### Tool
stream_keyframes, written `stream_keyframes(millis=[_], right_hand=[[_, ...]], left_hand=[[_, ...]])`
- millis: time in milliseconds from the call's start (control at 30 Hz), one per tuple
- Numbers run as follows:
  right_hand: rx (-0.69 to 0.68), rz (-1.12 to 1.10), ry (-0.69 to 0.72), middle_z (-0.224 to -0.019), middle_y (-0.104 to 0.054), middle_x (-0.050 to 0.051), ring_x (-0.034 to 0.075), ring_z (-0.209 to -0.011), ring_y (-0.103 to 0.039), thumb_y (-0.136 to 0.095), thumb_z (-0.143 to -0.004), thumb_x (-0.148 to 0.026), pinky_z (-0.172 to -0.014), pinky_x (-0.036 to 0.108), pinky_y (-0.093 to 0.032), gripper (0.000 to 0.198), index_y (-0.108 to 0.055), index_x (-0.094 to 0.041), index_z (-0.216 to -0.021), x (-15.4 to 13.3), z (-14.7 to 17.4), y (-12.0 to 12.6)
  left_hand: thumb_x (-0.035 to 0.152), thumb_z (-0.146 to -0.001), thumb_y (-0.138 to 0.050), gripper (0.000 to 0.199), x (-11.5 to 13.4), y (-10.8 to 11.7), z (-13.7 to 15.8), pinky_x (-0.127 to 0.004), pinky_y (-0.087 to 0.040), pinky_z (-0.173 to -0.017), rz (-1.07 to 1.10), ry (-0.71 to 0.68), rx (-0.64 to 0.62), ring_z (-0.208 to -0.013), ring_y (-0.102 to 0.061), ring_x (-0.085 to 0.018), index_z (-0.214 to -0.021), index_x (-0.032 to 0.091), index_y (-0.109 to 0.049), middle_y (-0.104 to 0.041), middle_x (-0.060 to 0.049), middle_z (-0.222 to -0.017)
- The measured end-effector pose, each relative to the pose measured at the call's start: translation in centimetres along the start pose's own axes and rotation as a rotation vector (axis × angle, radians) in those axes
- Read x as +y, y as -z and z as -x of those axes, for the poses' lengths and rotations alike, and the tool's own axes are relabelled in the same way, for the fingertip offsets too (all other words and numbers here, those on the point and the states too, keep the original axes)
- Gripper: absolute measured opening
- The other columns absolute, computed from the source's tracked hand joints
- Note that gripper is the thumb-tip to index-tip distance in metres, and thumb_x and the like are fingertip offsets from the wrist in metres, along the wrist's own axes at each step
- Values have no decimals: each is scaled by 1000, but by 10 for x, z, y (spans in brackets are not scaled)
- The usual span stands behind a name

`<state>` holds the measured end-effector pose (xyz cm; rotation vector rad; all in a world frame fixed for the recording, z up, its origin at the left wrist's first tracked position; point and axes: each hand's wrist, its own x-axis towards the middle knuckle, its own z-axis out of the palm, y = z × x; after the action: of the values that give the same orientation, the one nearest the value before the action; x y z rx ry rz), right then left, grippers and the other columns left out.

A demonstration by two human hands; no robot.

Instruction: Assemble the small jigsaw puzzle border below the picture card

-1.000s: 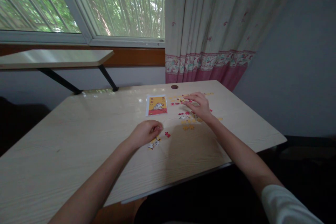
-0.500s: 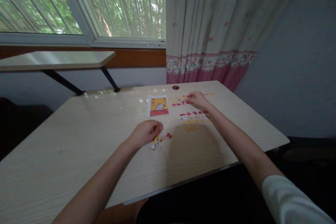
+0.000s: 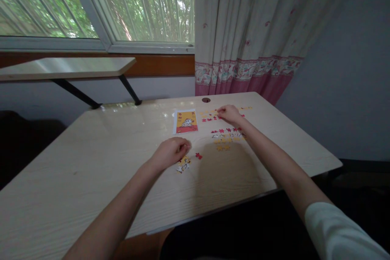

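Observation:
My left hand (image 3: 173, 151) is closed and hovers at or just above the table, its fingertips curled together. Whatever may be between them is too small to make out. Just below it lies a small cluster of joined yellow and white puzzle pieces (image 3: 183, 167), partly covered by the hand. Beside that cluster is a single red puzzle piece (image 3: 198, 156). Farther off, my right hand (image 3: 230, 114) pinches its fingertips over the back rows of loose pieces, and I cannot tell what is in the pinch. Red puzzle pieces (image 3: 209, 120) show near its fingers.
A picture card (image 3: 187, 122) with a white animal on yellow and red lies between the hands. Nearer rows hold red pieces (image 3: 221, 131) and yellow pieces (image 3: 223, 148). A raised shelf (image 3: 76, 67) stands at the back left, and a curtain (image 3: 243, 28) hangs behind the table (image 3: 115, 162).
The view has shifted slightly. My right hand has edged a little left across the back rows, and a red piece now shows by its wrist. My left hand stays almost still.

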<state>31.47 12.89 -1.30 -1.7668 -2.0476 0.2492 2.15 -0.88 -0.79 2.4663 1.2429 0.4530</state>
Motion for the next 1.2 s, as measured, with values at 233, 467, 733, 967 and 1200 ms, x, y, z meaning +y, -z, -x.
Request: stream_keyframes(millis=[233, 467, 733, 967, 1200], right_hand=[[-110, -49, 484, -80, -71, 3, 15, -78, -61, -59, -81, -24, -78, 28, -41, 15, -73, -20, -82, -44, 59, 6], [-329, -84, 644, -77, -67, 1, 15, -76, -57, -68, -77, -36, -75, 28, -38, 16, -71, -21, -83, -71, 114, -3], [-276, -99, 536, -72, -66, 3, 14, -71, -55, -64, -78, -27, -69, 27, -39, 10, -68, -18, -75, -88, 134, -6], [-353, -199, 445, -75, -69, 2, 13, -71, -58, -62, -74, -18, -68, 26, -41, 9, -70, -18, -79, -85, 131, -8], [-345, -294, 394, -69, -67, 1, 11, -63, -56, -63, -73, -17, -64, 24, -40, 5, -68, -16, -75, -88, 132, -10]], left_hand=[[35, -85, -55, 25, 12, -9, -1, -29, -45, -75, -43, -74, -4, -84, -57, -19, -102, 18, -65, -61, -7, -92], [33, -88, -55, 20, 18, -16, -2, -29, -44, -76, -129, -105, -78, -90, -54, -21, -98, 22, -68, -57, -5, -91], [24, -85, -57, 10, 14, -19, -4, -33, -44, -82, -29, -90, -68, -93, -52, -21, -90, 20, -65, -58, -6, -92], [29, -84, -60, 15, 8, -24, -5, -34, -44, -82, 5, -89, -13, -92, -52, -22, -95, 19, -64, -58, -6, -91], [24, -84, -61, 8, 9, -24, -7, -33, -44, -81, 67, -133, -11, -90, -54, -21, -87, 19, -66, -61, -6, -87]])
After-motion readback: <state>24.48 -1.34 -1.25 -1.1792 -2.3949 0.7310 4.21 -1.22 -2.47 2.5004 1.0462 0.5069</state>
